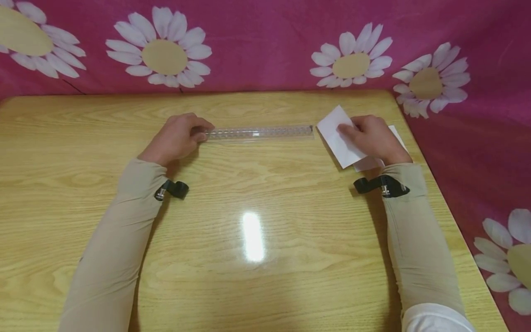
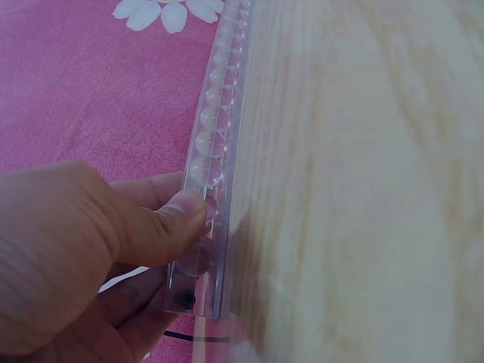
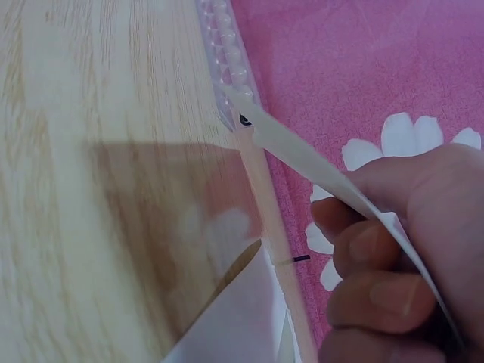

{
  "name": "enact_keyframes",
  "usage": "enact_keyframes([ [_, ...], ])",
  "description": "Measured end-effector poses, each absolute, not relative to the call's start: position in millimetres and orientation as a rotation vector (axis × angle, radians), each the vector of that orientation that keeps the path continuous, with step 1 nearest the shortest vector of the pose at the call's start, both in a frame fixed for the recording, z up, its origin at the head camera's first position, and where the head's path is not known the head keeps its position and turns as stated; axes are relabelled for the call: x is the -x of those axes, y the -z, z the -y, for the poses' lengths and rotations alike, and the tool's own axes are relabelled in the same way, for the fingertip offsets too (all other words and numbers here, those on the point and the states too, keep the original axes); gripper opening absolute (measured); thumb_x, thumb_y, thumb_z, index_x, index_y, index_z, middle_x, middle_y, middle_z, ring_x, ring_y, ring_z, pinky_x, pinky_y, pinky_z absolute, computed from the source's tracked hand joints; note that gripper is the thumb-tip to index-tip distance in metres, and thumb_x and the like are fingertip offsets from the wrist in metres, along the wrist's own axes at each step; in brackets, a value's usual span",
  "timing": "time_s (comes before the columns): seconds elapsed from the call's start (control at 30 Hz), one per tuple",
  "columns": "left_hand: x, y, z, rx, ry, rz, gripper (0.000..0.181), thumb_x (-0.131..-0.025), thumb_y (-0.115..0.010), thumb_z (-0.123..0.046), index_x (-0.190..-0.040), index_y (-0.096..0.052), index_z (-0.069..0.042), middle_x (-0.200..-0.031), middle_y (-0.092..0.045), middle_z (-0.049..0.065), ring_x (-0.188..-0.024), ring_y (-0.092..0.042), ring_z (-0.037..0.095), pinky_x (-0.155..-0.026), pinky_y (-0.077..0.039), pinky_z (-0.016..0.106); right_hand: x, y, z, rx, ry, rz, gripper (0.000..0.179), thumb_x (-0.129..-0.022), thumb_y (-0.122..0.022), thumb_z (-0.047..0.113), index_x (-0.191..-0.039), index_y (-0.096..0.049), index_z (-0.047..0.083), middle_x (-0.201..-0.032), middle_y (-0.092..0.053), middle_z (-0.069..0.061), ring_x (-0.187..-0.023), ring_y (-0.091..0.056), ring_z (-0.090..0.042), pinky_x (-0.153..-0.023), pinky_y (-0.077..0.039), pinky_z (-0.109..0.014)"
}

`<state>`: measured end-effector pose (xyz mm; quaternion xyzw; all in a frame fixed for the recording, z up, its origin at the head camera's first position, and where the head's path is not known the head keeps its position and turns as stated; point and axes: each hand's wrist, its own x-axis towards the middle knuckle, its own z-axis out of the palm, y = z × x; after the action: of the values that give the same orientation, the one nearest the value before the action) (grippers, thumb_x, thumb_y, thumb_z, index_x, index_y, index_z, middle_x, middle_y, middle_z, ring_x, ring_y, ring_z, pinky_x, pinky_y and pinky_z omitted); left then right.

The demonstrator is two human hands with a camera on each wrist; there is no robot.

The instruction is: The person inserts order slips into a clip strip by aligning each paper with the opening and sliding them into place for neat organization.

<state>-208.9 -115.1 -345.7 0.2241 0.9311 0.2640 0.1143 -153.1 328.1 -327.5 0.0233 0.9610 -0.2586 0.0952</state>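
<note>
A long clear plastic strip (image 1: 265, 132) with a row of round bumps along it lies across the table's far part. My left hand (image 1: 176, 138) pinches its left end; in the left wrist view the thumb presses on the strip (image 2: 219, 113) with fingers on the other side. At the right, my right hand (image 1: 375, 138) holds a piece of white paper (image 1: 337, 138), thumb on top and curled fingers beneath. One corner of that paper points at the strip's right end. Below this hand lies more white paper (image 1: 369, 164), partly hidden by it.
The wooden table (image 1: 257, 193) ends at a far edge and a right edge. Behind and to the right hangs a pink cloth (image 1: 257, 46) with white daisies. Both wrists wear small black camera mounts (image 1: 178, 189). A bright reflection shines on the tabletop.
</note>
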Motion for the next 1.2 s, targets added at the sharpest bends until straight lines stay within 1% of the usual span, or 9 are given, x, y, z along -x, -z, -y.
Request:
enact_keyframes([
  [0.4,208.1,344.3,114.8,-0.624,-0.764,-2.718,0.033,-0.103,-0.057,-0.006,-0.134,-0.069,-0.01,-0.124,-0.07,0.019,-0.115,-0.063,0.033,-0.105,-0.052,0.052,153.9,329.7,-328.0,-0.118,0.806,-2.764,0.057,-0.104,-0.054,0.052,-0.129,-0.068,0.003,-0.092,-0.07,-0.013,-0.073,-0.061,-0.02,-0.06,-0.049,-0.03],
  [0.7,208.8,344.6,115.2,-0.629,-0.773,-2.72,0.033,-0.103,-0.057,-0.006,-0.134,-0.069,-0.01,-0.123,-0.071,0.019,-0.112,-0.063,0.033,-0.104,-0.052,0.052,155.1,331.3,-330.1,-0.137,0.818,-2.731,0.063,-0.102,-0.053,0.058,-0.131,-0.067,0.004,-0.095,-0.071,-0.012,-0.077,-0.063,-0.021,-0.062,-0.051,-0.03],
  [0.87,209.5,345.1,114.9,-0.639,-0.774,-2.726,0.033,-0.103,-0.057,-0.006,-0.134,-0.069,-0.009,-0.122,-0.071,0.019,-0.109,-0.062,0.032,-0.102,-0.052,0.051,155.2,332.5,-330.1,-0.133,0.804,-2.731,0.06,-0.102,-0.054,0.057,-0.129,-0.068,0.005,-0.095,-0.071,-0.012,-0.077,-0.062,-0.022,-0.063,-0.05,-0.03],
  [1.03,209.3,344.8,114.4,-0.639,-0.777,-2.728,0.033,-0.103,-0.057,-0.005,-0.133,-0.07,-0.009,-0.123,-0.071,0.019,-0.11,-0.063,0.032,-0.103,-0.052,0.051,155.8,333.9,-329.4,-0.124,0.8,-2.726,0.059,-0.102,-0.054,0.056,-0.13,-0.068,0.006,-0.095,-0.07,-0.012,-0.078,-0.061,-0.022,-0.064,-0.05,-0.03],
  [1.2,208.8,344.8,114.1,-0.645,-0.779,-2.737,0.033,-0.103,-0.057,-0.005,-0.132,-0.07,-0.008,-0.122,-0.071,0.02,-0.11,-0.064,0.033,-0.102,-0.052,0.052,156.3,335.6,-329.1,-0.088,0.806,-2.726,0.056,-0.103,-0.055,0.054,-0.125,-0.07,0.005,-0.091,-0.07,-0.011,-0.077,-0.061,-0.021,-0.065,-0.049,-0.031],
])
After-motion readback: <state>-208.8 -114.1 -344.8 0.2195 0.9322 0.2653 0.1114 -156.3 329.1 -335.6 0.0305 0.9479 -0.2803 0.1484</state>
